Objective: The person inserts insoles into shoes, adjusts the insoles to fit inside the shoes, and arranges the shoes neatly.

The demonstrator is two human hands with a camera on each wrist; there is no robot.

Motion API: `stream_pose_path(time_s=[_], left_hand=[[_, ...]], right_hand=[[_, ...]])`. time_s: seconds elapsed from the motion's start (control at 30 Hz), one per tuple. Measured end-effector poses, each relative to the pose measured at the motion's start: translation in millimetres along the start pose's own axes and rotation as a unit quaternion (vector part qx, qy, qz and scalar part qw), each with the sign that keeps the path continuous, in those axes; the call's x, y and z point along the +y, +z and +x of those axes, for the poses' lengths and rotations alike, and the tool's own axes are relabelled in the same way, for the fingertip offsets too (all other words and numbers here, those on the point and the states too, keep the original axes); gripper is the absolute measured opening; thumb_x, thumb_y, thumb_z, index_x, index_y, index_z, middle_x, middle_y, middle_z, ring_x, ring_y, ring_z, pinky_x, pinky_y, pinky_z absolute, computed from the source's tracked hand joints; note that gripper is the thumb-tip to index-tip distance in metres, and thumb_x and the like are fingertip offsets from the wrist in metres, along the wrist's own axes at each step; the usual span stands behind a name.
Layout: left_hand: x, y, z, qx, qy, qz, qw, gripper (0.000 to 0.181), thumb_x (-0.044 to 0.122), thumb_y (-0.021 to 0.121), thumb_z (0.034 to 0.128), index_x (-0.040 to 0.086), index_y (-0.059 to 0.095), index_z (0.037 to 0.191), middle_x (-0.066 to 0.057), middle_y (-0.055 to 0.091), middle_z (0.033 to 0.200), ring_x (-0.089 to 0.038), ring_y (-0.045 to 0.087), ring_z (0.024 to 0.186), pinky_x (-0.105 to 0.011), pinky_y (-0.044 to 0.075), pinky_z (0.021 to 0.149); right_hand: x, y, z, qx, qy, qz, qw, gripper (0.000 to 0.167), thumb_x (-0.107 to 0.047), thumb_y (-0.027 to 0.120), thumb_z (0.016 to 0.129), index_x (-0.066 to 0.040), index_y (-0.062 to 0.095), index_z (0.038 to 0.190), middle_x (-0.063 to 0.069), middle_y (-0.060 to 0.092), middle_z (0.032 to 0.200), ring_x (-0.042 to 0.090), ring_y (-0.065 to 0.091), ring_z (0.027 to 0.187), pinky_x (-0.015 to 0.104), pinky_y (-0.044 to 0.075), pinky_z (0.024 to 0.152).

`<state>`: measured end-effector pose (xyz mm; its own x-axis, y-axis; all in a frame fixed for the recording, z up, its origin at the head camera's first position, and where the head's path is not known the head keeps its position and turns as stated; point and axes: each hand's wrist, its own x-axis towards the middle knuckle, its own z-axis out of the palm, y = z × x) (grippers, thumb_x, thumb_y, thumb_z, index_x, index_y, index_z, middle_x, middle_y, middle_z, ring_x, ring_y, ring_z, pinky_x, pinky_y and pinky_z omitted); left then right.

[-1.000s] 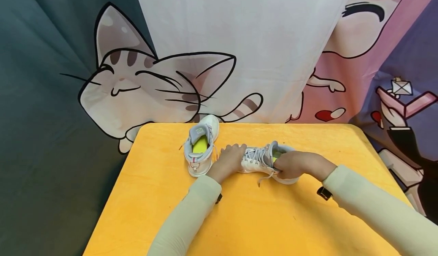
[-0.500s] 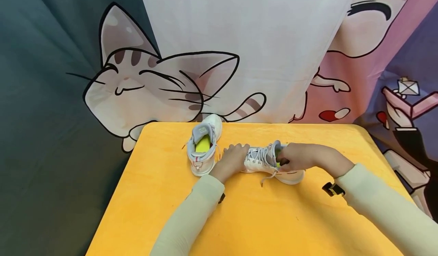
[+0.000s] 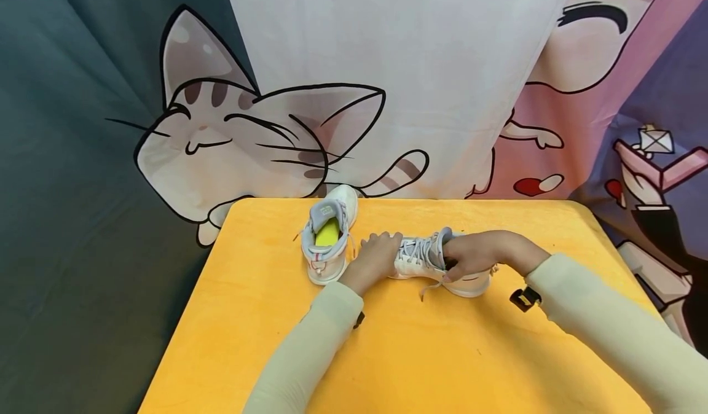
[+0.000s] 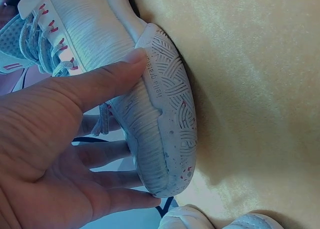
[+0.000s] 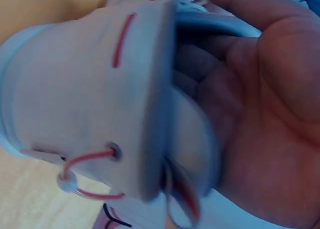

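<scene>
A white lace-up sneaker (image 3: 417, 260) lies across the table, its toe to the left. My left hand (image 3: 378, 255) grips that toe. In the left wrist view, the thumb (image 4: 112, 79) presses the toe's upper side, and the other fingers lie along the opposite side. My right hand (image 3: 472, 255) reaches into the shoe's opening, its fingertips hidden inside. In the right wrist view, the palm (image 5: 280, 119) faces the padded collar (image 5: 155, 104), and a red-and-white cord (image 5: 90, 154) hangs at the heel. The matching sneaker (image 3: 326, 269) stands left of my left hand, with a yellow-green insole (image 3: 327, 233).
Both shoes are on a yellow table (image 3: 420, 352). A curtain (image 3: 420, 64) printed with cartoon figures hangs behind its far edge. A black wrist device (image 3: 524, 298) sits under the right sleeve cuff.
My right hand has shifted and dipped further into the shoe's opening, covering the yellow-green insole seen there earlier. My left hand keeps its grip on the toe. The view has shifted slightly.
</scene>
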<state>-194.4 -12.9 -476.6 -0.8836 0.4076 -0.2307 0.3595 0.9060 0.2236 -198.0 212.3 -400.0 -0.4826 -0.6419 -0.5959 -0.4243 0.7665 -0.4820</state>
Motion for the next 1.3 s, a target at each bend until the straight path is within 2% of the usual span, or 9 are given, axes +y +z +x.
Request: stream_pose_path(time_s=[0.17, 0.3, 0.4, 0.6, 0.93, 1.0, 1.07, 1.17, 1.3], left_hand=[[0.1, -0.3, 1.0, 0.005, 0.002, 0.004, 1.0, 0.072, 0.028, 0.09, 0.082, 0.014, 0.053, 0.143, -0.013, 0.063, 0.134, -0.039, 0.059, 0.12, -0.063, 0.046, 0.105], [0.5, 0.2, 1.8, 0.005, 0.003, 0.002, 1.0, 0.073, 0.027, 0.09, 0.0814, 0.014, 0.053, 0.143, -0.013, 0.063, 0.134, -0.039, 0.059, 0.12, -0.063, 0.046, 0.105], [0.9, 0.8, 1.9, 0.005, 0.003, 0.0, 1.0, 0.074, 0.027, 0.09, 0.0812, 0.015, 0.053, 0.144, -0.013, 0.062, 0.135, -0.039, 0.058, 0.121, -0.063, 0.045, 0.105], [1.6, 1.4, 1.8, 0.006, 0.0, 0.001, 1.0, 0.073, 0.027, 0.089, 0.0823, 0.015, 0.053, 0.144, -0.013, 0.062, 0.136, -0.039, 0.058, 0.122, -0.063, 0.045, 0.106], [2.7, 1.6, 2.1, 0.004, 0.002, 0.004, 1.0, 0.074, 0.026, 0.09, 0.0812, 0.015, 0.052, 0.144, -0.013, 0.062, 0.134, -0.038, 0.058, 0.12, -0.063, 0.045, 0.106], [2.5, 1.7, 3.2, 0.007, 0.003, 0.009, 0.9999, 0.074, 0.027, 0.091, 0.0808, 0.015, 0.053, 0.143, -0.012, 0.063, 0.133, -0.038, 0.059, 0.119, -0.062, 0.046, 0.105], [2.5, 1.8, 4.0, 0.007, 0.004, 0.011, 0.9999, 0.074, 0.028, 0.09, 0.0811, 0.014, 0.053, 0.143, -0.012, 0.063, 0.133, -0.039, 0.059, 0.12, -0.062, 0.046, 0.104], [2.1, 2.4, 4.5, 0.003, 0.004, 0.01, 0.9999, 0.073, 0.028, 0.089, 0.0823, 0.014, 0.052, 0.143, -0.013, 0.062, 0.134, -0.039, 0.059, 0.121, -0.062, 0.046, 0.104], [1.3, 2.1, 3.7, -0.002, -0.001, 0.004, 1.0, 0.073, 0.028, 0.089, 0.0828, 0.014, 0.052, 0.144, -0.013, 0.061, 0.135, -0.039, 0.058, 0.122, -0.063, 0.046, 0.104]], right_hand=[[2, 4, 11.0, -0.027, 0.034, -0.014, 0.999, 0.032, -0.036, 0.072, 0.097, -0.016, 0.055, 0.079, -0.005, 0.041, 0.071, 0.011, 0.04, 0.063, 0.028, 0.035, 0.06], [3, 4, 16.4, -0.024, 0.053, -0.014, 0.9982, 0.027, -0.037, 0.073, 0.096, -0.012, 0.064, 0.099, 0.007, 0.059, 0.104, 0.022, 0.055, 0.096, 0.04, 0.047, 0.082], [3, 5, 18.8, -0.02, 0.058, -0.014, 0.998, 0.031, -0.037, 0.074, 0.095, -0.012, 0.065, 0.111, 0.013, 0.057, 0.13, 0.027, 0.052, 0.118, 0.046, 0.046, 0.098], [4, 7, 20.7, -0.024, 0.056, -0.015, 0.998, 0.027, -0.035, 0.075, 0.095, -0.013, 0.065, 0.107, 0.005, 0.06, 0.113, 0.019, 0.053, 0.098, 0.039, 0.046, 0.085], [6, 10, 20.3, -0.005, 0.05, -0.019, 0.9985, 0.032, -0.034, 0.077, 0.093, -0.013, 0.065, 0.114, 0.004, 0.06, 0.116, 0.02, 0.053, 0.101, 0.039, 0.046, 0.088], [5, 10, 18.6, 0.001, 0.054, -0.027, 0.9982, 0.029, -0.034, 0.077, 0.093, -0.014, 0.066, 0.11, 0.002, 0.061, 0.11, 0.019, 0.053, 0.096, 0.037, 0.046, 0.085], [1, 10, 15.1, 0.0, 0.06, -0.052, 0.9969, 0.025, -0.035, 0.077, 0.093, -0.013, 0.066, 0.099, -0.001, 0.058, 0.092, 0.016, 0.052, 0.082, 0.033, 0.045, 0.073], [-6, 9, 9.5, 0.001, 0.083, -0.076, 0.9937, 0.029, -0.033, 0.075, 0.094, -0.014, 0.059, 0.081, -0.005, 0.045, 0.07, 0.012, 0.042, 0.063, 0.029, 0.036, 0.059], [-14, 9, 4.9, 0.002, 0.092, -0.11, 0.9897, 0.036, -0.027, 0.072, 0.096, -0.017, 0.049, 0.07, -0.006, 0.033, 0.062, 0.009, 0.035, 0.055, 0.026, 0.031, 0.054]])
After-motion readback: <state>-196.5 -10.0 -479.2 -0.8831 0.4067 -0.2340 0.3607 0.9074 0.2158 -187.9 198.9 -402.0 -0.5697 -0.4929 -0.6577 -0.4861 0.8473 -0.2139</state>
